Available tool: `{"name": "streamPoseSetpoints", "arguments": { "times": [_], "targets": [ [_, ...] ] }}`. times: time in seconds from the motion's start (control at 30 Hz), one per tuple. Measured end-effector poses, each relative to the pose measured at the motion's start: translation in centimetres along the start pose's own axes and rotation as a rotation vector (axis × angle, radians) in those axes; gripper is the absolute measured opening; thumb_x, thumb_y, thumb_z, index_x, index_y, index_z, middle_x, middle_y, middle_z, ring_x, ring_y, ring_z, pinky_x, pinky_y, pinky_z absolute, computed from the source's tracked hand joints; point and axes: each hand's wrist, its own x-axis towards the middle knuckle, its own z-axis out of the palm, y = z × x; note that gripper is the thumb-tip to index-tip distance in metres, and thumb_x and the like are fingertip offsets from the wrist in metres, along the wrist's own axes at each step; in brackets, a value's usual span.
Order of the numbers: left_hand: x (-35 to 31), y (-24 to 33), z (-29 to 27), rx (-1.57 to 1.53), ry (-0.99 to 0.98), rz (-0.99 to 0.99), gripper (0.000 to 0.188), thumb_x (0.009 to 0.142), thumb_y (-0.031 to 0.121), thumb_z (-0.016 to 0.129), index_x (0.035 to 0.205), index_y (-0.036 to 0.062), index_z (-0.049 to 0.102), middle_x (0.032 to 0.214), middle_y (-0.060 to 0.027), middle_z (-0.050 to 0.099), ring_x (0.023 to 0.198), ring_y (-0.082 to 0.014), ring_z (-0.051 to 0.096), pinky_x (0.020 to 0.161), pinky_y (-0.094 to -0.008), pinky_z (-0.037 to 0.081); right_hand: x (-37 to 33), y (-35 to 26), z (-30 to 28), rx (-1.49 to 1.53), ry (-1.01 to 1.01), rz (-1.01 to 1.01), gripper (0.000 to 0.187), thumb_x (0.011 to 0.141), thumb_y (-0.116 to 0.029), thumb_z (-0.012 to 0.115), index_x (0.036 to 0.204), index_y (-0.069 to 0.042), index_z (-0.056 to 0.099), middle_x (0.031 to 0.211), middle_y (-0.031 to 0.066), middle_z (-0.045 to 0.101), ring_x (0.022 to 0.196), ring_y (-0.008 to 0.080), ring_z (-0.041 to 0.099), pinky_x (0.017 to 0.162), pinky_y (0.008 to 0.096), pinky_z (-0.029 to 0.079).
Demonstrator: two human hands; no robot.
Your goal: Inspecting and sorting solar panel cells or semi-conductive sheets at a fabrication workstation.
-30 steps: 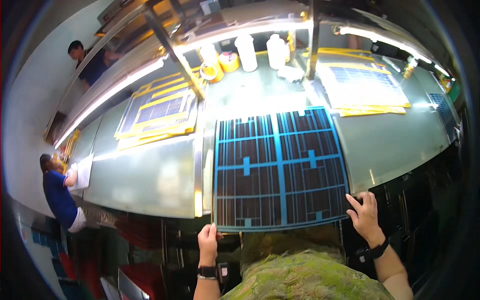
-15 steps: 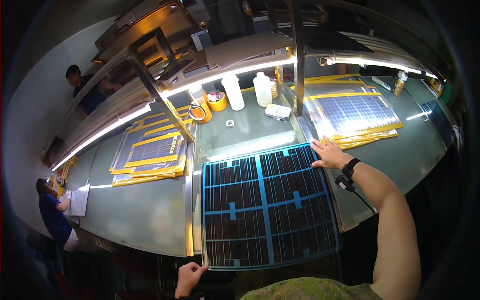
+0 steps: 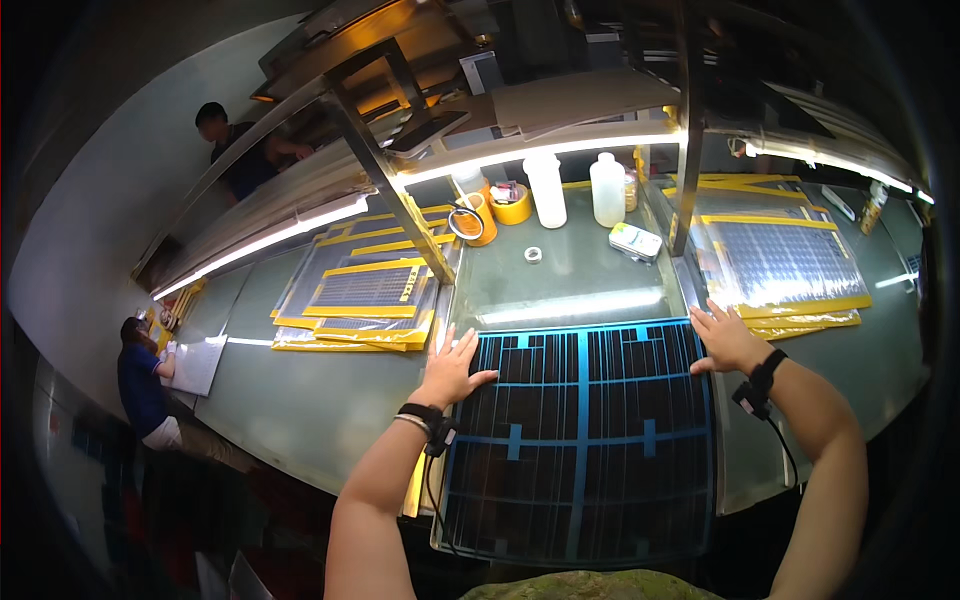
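A dark rectangular sheet (image 3: 620, 495) with a pattern of blue lines and crosses lies at the near edge of the glass-topped table, in front of me. My left hand (image 3: 452, 372) rests at its far left corner, fingers spread, the thumb over the sheet. At the far right corner lies my right hand (image 3: 728, 340), also flat with fingers apart and its thumb reaching onto the sheet. Neither hand grasps anything. Both wrists wear black straps with small cabled devices. Part of the sheet's left edge is hidden by my left hand and forearm.
Yellow-edged films in clear sleeves lie stacked left (image 3: 360, 290) and right (image 3: 785, 265). Behind the sheet stand a white bottle (image 3: 546, 195), a translucent bottle (image 3: 608, 190), tape rolls (image 3: 510, 205) and a small box (image 3: 635, 242). Metal posts (image 3: 385, 185) hold a lit shelf. Two people are at left.
My left hand has gone from the sheet's near left corner to its far left corner and its fingers have opened. My right hand stays at the far right corner. The view has swung left.
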Motion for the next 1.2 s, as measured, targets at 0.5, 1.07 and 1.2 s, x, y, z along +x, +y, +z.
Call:
{"name": "streamPoseSetpoints", "arguments": {
  "times": [0.5, 1.07, 1.2],
  "targets": [
    [1.7, 1.7, -0.7, 0.015, -0.129, -0.08, 0.079, 0.091, 0.057, 0.039, 0.144, 0.0021, 0.021, 0.152, -0.0121, 0.019, 0.141, -0.0246, 0.015, 0.111, -0.0496, 0.015, -3.0, 0.2, 2.8, 0.248, 0.152, 0.033, 0.084, 0.079, -0.06, 0.056, 0.139, -0.005, 0.035, 0.148, 0.0141, 0.028, 0.135, 0.042, 0.022, 0.107, 0.0544, 0.023],
    [-11.8, 7.1, -0.4, -0.258, -0.02, 0.054, 0.079, 0.088, 0.053, 0.049, 0.141, -0.0018, 0.028, 0.15, -0.0205, 0.018, 0.14, -0.0346, 0.014, 0.107, -0.0573, 0.018, -31.7, -21.9, 7.0, 1.883, 0.259, 0.67, 0.062, 0.088, -0.029, 0.063, 0.132, 0.008, 0.039, 0.117, 0.0146, 0.058, 0.105, 0.0189, 0.056, 0.089, 0.028, 0.044],
    [-26.0, 7.8, -3.0, -0.355, -0.092, -0.005, 0.079, 0.088, 0.048, 0.053, 0.141, -0.0026, 0.025, 0.15, -0.0208, 0.019, 0.139, -0.0359, 0.017, 0.107, -0.0552, 0.022, -28.6, -21.4, 9.0, 2.309, 0.048, 0.544, 0.043, 0.087, -0.016, 0.061, 0.121, 0.008, 0.049, 0.11, 0.0129, 0.061, 0.1, 0.0182, 0.059, 0.087, 0.0297, 0.046]
  ]
}}
